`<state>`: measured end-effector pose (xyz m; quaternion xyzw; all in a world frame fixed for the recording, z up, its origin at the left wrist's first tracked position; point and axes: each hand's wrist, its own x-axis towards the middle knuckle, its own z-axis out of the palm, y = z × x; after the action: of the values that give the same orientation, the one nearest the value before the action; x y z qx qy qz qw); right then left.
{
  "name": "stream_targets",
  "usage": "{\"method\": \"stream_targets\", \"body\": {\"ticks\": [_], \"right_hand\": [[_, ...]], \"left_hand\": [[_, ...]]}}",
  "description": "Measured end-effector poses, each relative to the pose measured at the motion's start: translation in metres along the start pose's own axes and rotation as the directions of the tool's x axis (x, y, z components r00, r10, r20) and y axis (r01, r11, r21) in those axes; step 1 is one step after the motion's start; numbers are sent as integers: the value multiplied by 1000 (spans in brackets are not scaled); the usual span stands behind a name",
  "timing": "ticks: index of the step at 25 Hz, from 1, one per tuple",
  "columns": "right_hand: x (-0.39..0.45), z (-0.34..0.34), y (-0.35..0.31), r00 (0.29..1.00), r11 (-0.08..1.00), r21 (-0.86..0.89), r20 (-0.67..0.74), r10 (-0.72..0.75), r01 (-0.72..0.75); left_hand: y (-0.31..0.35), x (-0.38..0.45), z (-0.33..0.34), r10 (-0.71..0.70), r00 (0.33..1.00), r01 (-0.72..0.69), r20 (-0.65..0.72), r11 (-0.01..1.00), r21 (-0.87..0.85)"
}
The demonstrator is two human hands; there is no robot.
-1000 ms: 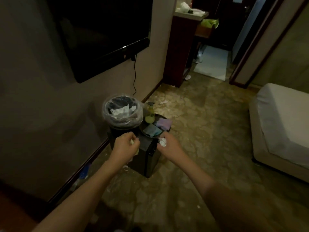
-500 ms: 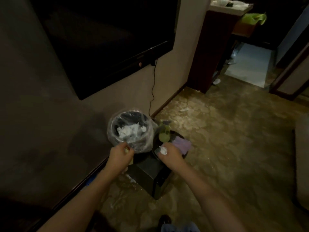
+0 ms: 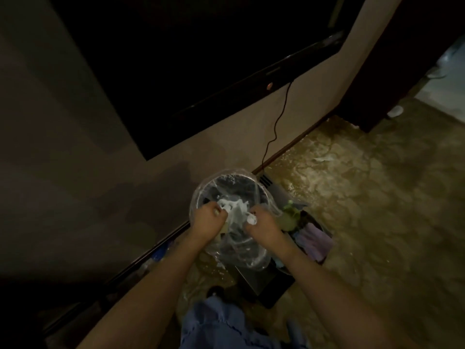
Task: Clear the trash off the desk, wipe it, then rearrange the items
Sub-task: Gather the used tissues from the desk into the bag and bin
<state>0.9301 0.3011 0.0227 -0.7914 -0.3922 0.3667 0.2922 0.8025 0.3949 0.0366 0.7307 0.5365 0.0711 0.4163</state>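
A round dark trash bin (image 3: pixel 227 181) lined with a clear plastic bag stands by the wall, with crumpled white paper (image 3: pixel 232 205) inside. Both my hands are over its near rim. My left hand (image 3: pixel 207 220) is curled around a small yellowish scrap. My right hand (image 3: pixel 261 222) pinches a small white crumpled wad of paper (image 3: pixel 251 220) at the bag's edge. Just right of the bin a dark tray (image 3: pixel 324 229) holds a green spray bottle (image 3: pixel 289 217) and purple and blue cloths (image 3: pixel 314 241).
The bin and tray sit on a low black box (image 3: pixel 266 285) on the worn patterned floor. A wall-mounted TV (image 3: pixel 201 59) hangs above, its cable (image 3: pixel 274 129) running down the wall. A dark cabinet (image 3: pixel 392 59) stands at right. My knee in blue fabric (image 3: pixel 221 323) is below.
I have stepped closer and looked down, so the bin now lies directly under my hands. Both hands moved forward from the box's edge to above the bin's rim, still holding their scraps.
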Motion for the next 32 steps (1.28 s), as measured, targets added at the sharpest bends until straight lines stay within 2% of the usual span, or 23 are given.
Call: {"method": "stream_targets", "body": {"ticks": [9, 12, 14, 16, 18, 20, 22, 24, 26, 28, 32], "right_hand": [[80, 29, 4, 978, 977, -64, -53, 199, -203], [85, 31, 4, 963, 943, -209, 22, 268, -258], [85, 29, 3, 961, 934, -267, 79, 265, -236], [84, 24, 5, 970, 946, -256, 85, 229, -201], [81, 16, 7, 980, 966, -192, 61, 188, -173], [80, 9, 5, 993, 982, -148, -3, 115, -114], [77, 0, -2, 996, 991, -129, -86, 21, -32], [74, -7, -9, 988, 992, -113, -138, -70, 55], [72, -13, -14, 982, 986, -125, -140, -127, 110], [71, -18, -15, 982, 975, -158, -87, -170, 154], [40, -32, -27, 970, 934, -266, 107, -218, 239]], "left_hand": [[-5, 101, 17, 97, 981, -94, 166, 995, -24], [-14, 119, 27, 116, 976, -123, 187, 992, 29], [-18, 126, 30, 130, 963, -154, 238, 984, 88], [-24, 130, 33, 102, 923, -189, 370, 960, 207], [-30, 129, 35, 14, 845, -230, 534, 912, 340], [-32, 125, 35, -53, 778, -251, 626, 887, 387], [-29, 122, 33, -10, 801, -240, 598, 911, 336], [-25, 120, 25, 123, 873, -273, 471, 925, 265], [-19, 118, 12, 235, 906, -333, 352, 908, 252], [-12, 106, -3, 263, 923, -336, 282, 908, 252], [-8, 49, -20, 207, 962, -259, 176, 896, 361]]}}
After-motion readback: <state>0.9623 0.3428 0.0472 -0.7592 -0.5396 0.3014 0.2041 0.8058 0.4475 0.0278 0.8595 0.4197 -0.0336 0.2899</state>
